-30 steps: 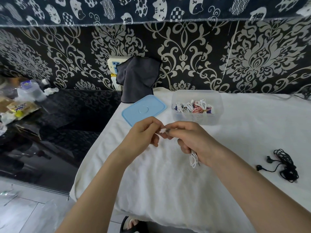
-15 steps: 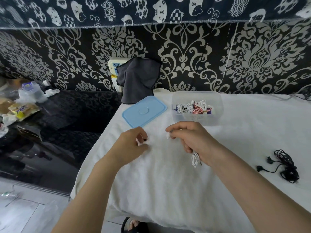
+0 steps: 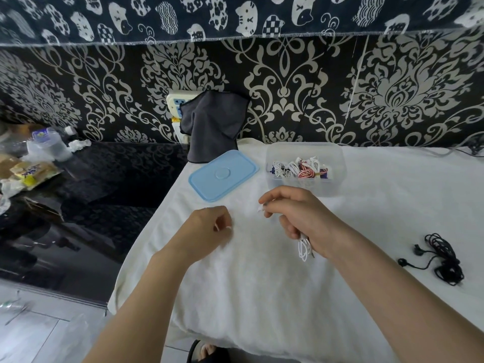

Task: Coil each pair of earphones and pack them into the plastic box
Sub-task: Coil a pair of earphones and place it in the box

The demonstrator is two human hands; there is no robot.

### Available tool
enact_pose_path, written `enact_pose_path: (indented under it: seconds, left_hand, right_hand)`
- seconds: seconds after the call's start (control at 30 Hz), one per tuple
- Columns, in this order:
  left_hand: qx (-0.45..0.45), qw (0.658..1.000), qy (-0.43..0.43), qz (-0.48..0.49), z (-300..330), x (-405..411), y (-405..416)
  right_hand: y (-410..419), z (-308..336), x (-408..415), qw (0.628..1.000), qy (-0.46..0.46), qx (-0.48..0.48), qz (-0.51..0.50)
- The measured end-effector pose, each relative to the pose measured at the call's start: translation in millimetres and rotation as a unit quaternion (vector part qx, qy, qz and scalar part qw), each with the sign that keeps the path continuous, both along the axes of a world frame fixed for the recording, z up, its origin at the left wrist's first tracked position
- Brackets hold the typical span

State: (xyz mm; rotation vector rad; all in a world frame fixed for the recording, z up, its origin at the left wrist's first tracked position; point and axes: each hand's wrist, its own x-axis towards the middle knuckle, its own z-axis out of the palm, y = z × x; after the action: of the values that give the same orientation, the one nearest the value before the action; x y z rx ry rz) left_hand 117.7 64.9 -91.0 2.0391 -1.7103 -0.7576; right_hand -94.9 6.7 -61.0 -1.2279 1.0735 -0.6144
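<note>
My right hand point(image 3: 301, 218) is closed around a coiled pair of white earphones point(image 3: 305, 248); loops hang below the palm and a white end sticks out at the fingertips. My left hand point(image 3: 209, 229) hovers just left of it, fingers curled in, with no cable visible in it against the white cloth. The clear plastic box point(image 3: 340, 166) stands open just beyond my right hand and holds several coiled earphones in white, red and blue. Its blue lid point(image 3: 222, 175) lies flat to the box's left. A loose tangle of black earphones point(image 3: 442, 258) rests on the cloth at the right.
The white cloth point(image 3: 262, 284) covers the work surface, whose left edge drops to a black glossy table point(image 3: 104, 192) carrying snack packets point(image 3: 28, 171) and a plastic tub point(image 3: 49, 145). A grey cloth point(image 3: 213, 127) hangs against the patterned wall over a socket point(image 3: 174, 103).
My left hand has let go at the earphone end, separated from my right hand and moved down to the left. My right hand keeps the white coil and has hardly moved.
</note>
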Motion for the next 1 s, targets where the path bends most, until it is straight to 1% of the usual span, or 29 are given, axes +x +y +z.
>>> enact_pose_path:
  seconds: [0.07, 0.2, 0.27, 0.77, 0.9, 1.0]
  left_hand:
    - [-0.034, 0.998, 0.046, 0.009, 7, -8, -3]
    - [-0.051, 0.978, 0.201, -0.003, 21, -29, -7]
    - [-0.058, 0.971, 0.234, -0.013, 25, -36, -7]
    - [-0.078, 0.967, 0.242, -0.030, 30, -37, -5]
    - [-0.088, 0.970, 0.222, -0.040, 31, -39, -4]
    - [-0.106, 0.973, 0.200, -0.050, 37, -38, 0]
  right_hand:
    - [0, 2, -2, 1.000, 0.000, -0.006, -0.002]
    - [0, 4, -2, 1.000, 0.013, -0.022, -0.001]
    - [1, 4, -3, 0.999, 0.020, -0.027, 0.000]
    - [4, 6, -6, 0.999, 0.009, -0.047, 0.002]
    - [5, 7, -9, 0.999, 0.007, -0.041, -0.007]
    - [7, 10, -10, 1.000, -0.013, -0.018, -0.008]
